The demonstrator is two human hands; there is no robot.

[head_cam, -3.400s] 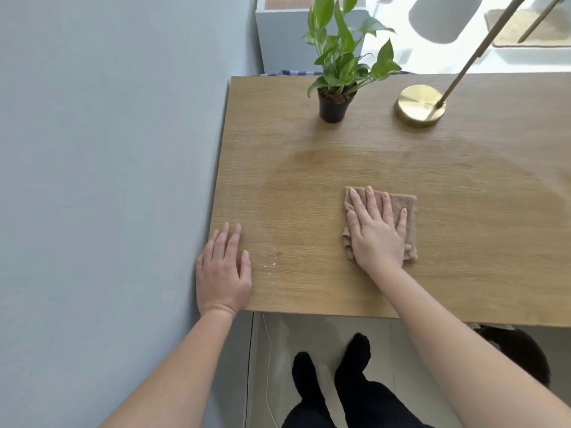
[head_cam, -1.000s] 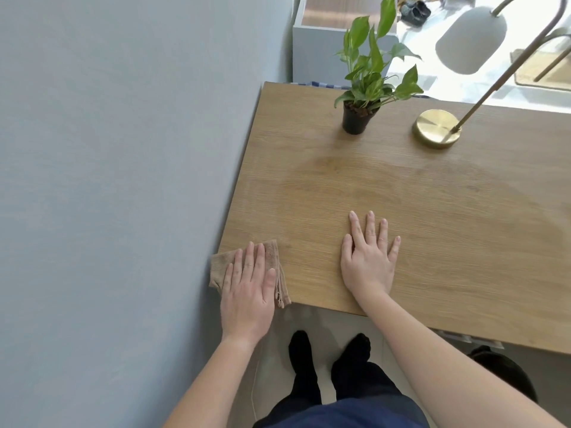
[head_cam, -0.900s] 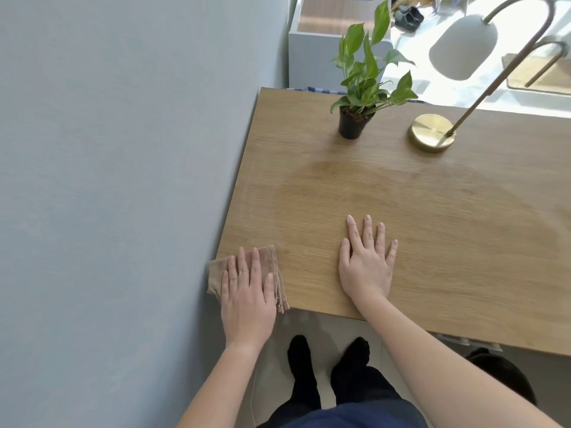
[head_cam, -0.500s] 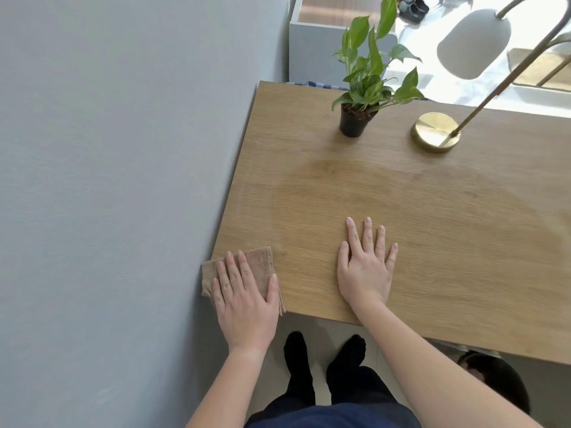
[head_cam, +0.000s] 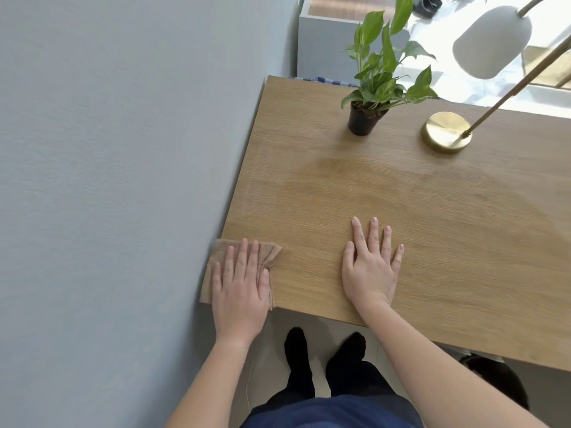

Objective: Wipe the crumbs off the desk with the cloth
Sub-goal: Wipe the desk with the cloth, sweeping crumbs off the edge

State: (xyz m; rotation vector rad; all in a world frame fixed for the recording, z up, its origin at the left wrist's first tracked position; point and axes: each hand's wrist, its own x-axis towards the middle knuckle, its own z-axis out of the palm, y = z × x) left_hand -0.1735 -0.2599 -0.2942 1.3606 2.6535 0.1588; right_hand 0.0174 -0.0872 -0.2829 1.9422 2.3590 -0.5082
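Observation:
A folded tan cloth (head_cam: pixel 268 253) lies at the near left corner of the wooden desk (head_cam: pixel 432 211), its left side hanging past the desk's edge against the wall. My left hand (head_cam: pixel 241 288) presses flat on the cloth with straight fingers. Further right, my right hand (head_cam: pixel 370 267) rests flat on the bare desk top, fingers spread, holding nothing. I see no crumbs on the desk surface.
A grey wall (head_cam: pixel 123 180) runs along the desk's left edge. A potted green plant (head_cam: pixel 364 118) and a brass lamp base (head_cam: pixel 446 132) with a slanted stem stand at the back. My feet (head_cam: pixel 324 353) show on the floor below the front edge.
The cloth passed from my right hand to my left and moved from mid-desk to the near left corner. Over the last second both hands have stayed almost still.

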